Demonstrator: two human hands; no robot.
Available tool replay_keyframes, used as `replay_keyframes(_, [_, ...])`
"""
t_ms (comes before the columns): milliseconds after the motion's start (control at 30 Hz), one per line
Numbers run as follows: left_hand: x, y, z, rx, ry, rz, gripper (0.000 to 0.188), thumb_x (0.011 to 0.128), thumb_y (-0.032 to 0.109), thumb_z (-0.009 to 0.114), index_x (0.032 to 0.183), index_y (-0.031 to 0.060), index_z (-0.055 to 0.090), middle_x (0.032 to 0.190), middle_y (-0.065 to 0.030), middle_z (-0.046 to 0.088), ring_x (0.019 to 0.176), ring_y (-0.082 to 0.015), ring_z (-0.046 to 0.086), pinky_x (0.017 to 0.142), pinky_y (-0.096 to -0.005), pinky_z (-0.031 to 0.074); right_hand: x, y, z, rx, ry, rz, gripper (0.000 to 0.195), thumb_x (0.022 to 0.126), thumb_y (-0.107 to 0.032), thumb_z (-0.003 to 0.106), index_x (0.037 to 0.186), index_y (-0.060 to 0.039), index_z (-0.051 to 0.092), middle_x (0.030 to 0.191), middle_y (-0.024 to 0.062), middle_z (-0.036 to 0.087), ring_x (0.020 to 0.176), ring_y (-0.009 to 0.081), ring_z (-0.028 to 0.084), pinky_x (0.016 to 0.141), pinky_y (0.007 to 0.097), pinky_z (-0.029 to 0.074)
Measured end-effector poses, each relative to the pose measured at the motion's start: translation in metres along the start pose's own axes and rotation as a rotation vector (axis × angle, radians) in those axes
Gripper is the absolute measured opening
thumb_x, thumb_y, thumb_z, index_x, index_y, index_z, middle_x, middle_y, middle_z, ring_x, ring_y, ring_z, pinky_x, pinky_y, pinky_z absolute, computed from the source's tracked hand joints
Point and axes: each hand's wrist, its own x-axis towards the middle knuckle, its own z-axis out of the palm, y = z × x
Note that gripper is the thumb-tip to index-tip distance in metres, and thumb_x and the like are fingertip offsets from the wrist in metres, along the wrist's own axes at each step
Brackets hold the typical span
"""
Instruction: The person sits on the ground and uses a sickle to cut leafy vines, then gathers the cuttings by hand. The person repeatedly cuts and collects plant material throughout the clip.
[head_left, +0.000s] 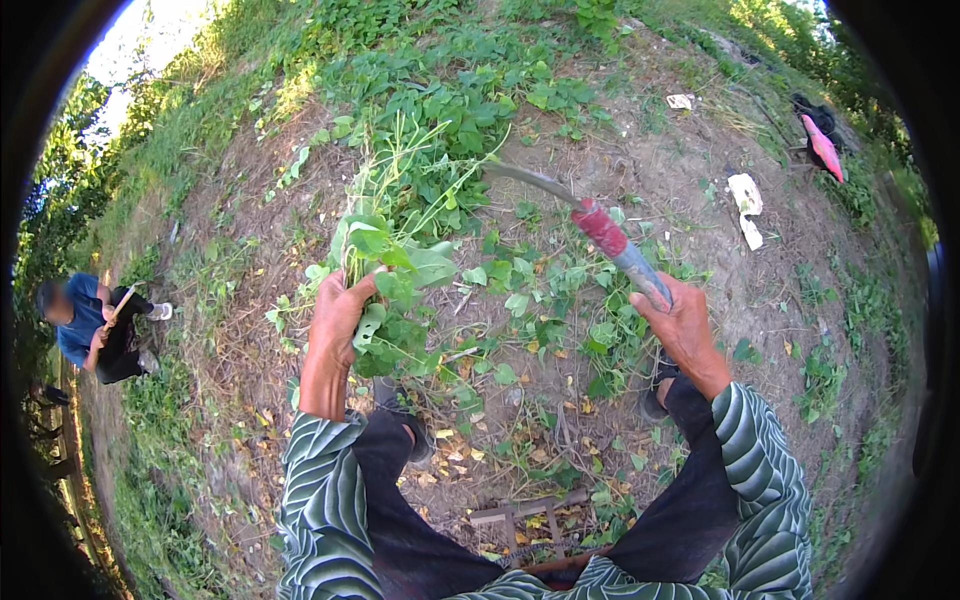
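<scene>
My left hand (337, 311) grips a bunch of leafy green vines (390, 259), with pale stems sticking up past the fingers. Broad leaves droop around the thumb and below the palm. In my right hand (679, 322) is a sickle, held by its grey handle (641, 274), which is wrapped in red near the blade. The curved metal blade (536, 182) points up and left, its tip close to the loose stems of the bunch; whether it touches them I cannot tell. Below both hands, low creeping vines (547, 322) spread over the soil.
A wooden frame (529, 510) stands low between my legs. To the left, a person (94, 326) crouches, holding a wooden-handled tool (120, 307). White scraps (745, 196) lie at right, beyond them a pink and black item (821, 148). Dense vines (465, 97) cover the ground ahead.
</scene>
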Motion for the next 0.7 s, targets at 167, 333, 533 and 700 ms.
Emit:
replay_keyframes(167, [0.002,-0.004,0.007,-0.081,-0.072,-0.052,0.011,0.085,0.008,0.061,0.092,0.0001,0.061,0.068,-0.0038,0.060,0.049,-0.0094,0.053,0.044,-0.0238,0.042,-0.005,-0.016,0.004,-0.091,-0.004,-0.128,0.023,0.077,-0.018,0.071,0.070,-0.0057,0.052,0.056,0.0131,0.048,0.048,0.0294,0.046,0.047,0.0340,0.039])
replay_keyframes(333, [0.005,-0.014,0.017,-0.166,-0.085,-0.147,0.011,0.086,0.006,0.060,0.094,-0.0008,0.059,0.071,-0.0053,0.061,0.052,-0.0108,0.054,0.045,-0.0243,0.044,-0.013,-0.034,0.014,-0.005,-0.061,-0.289,0.018,0.076,-0.011,0.069,0.073,-0.0071,0.051,0.057,0.0147,0.050,0.050,0.0328,0.054,0.046,0.0373,0.041])
replay_keyframes(533, [0.009,-0.025,0.003,-0.507,-0.254,-0.161,0.012,0.086,0.005,0.057,0.096,-0.0010,0.059,0.072,-0.0060,0.060,0.057,-0.0133,0.055,0.050,-0.0285,0.047,0.013,0.023,0.017,-0.440,-0.093,-0.239,0.016,0.078,-0.021,0.067,0.076,-0.0086,0.057,0.059,0.0148,0.057,0.054,0.0341,0.058,0.049,0.0429,0.044])
replay_keyframes(700, [0.009,-0.020,0.005,-0.476,-0.203,-0.136,0.008,0.088,0.007,0.056,0.093,0.0000,0.055,0.065,-0.0009,0.049,0.055,-0.0126,0.047,0.049,-0.0260,0.040,0.013,0.060,-0.015,-0.575,0.049,-0.068,0.017,0.080,-0.025,0.065,0.079,-0.0086,0.060,0.059,0.0157,0.058,0.055,0.0355,0.059,0.051,0.0452,0.044])
